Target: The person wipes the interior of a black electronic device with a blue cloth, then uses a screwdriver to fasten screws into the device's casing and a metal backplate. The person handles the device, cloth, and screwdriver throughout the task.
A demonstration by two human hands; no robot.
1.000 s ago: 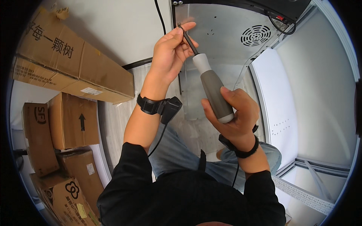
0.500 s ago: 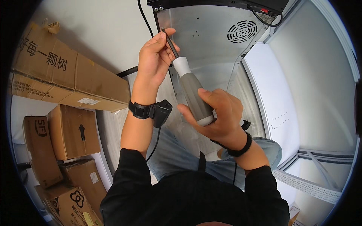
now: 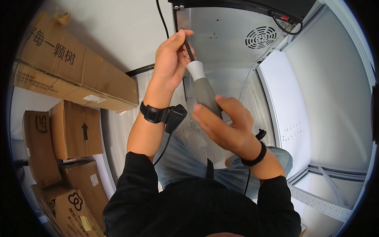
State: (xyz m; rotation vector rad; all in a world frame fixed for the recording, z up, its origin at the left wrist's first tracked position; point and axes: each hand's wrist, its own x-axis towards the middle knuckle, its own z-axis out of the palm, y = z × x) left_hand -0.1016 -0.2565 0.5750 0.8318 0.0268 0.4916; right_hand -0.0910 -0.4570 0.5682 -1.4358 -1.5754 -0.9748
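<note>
My left hand (image 3: 169, 59) pinches the dark shaft close to the tip of a screwdriver (image 3: 204, 89), which has a thick grey handle and a white collar. The tip is hidden behind my fingers, near the left edge of a bare metal panel (image 3: 227, 55). My right hand (image 3: 235, 128) wraps round the end of the handle, thumb and index finger on either side, slightly blurred. The tool slants from my right hand up to the far left. Whether a screw sits at the tip I cannot tell.
A black-framed top (image 3: 244, 8) with a dark cable (image 3: 282, 29) borders the metal panel, which has a round vent (image 3: 261, 37). Cardboard boxes (image 3: 81, 130) are stacked on the left. A white panel (image 3: 284, 98) stands on the right, with a metal frame (image 3: 323, 189) below.
The view has shifted, so the metal panel and my hands appear further right. My right hand's fingers have shifted round the screwdriver handle, while my left hand keeps its pinch on the shaft.
</note>
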